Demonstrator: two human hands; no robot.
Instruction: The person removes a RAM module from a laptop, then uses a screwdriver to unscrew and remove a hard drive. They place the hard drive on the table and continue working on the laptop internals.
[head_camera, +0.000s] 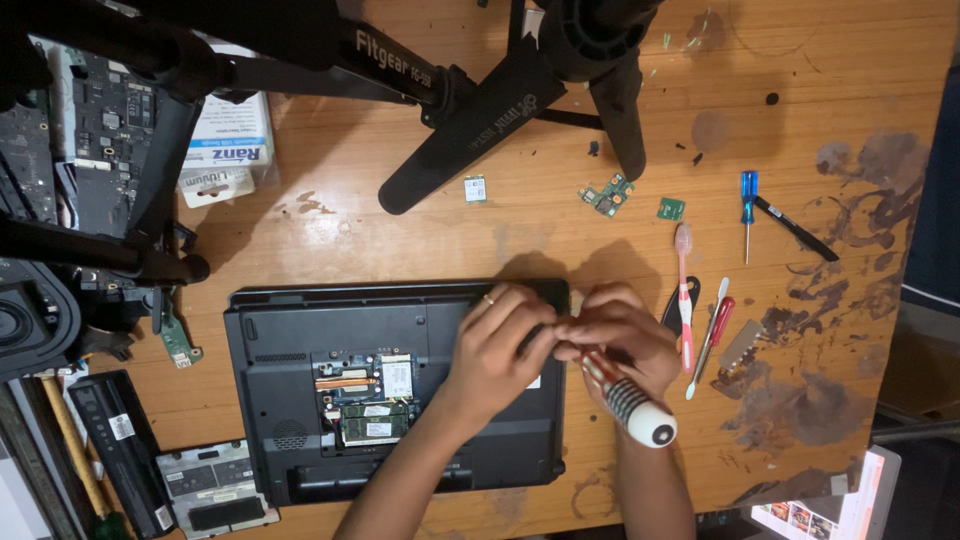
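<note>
Both hands meet over the right half of the upturned black laptop (300, 340), fingertips bunched together. Left hand (497, 345): fingers curled, tips pressed against the right hand's and against a dark thin piece between them; whether it is the tool's shaft or a separate bit, I cannot tell. Right hand (622, 335): closed around a screwdriver (632, 408) with a red-and-white ribbed handle, the butt pointing back toward me, off the laptop's right edge.

Laptop lies base up on the wooden table (400, 200), one service hatch open, showing the memory modules (375, 420) and a small card (397, 376).

Right of the laptop: pink toothbrush (684, 290), a red-handled tool (718, 325) touching a white one. Farther right and up: blue screwdriver (748, 205), black pen (795, 228).

Above the laptop: black tripod legs (470, 130), small green circuit boards (608, 195).

Left of the laptop: long black battery (120, 450), removed hatch cover (215, 488).
</note>
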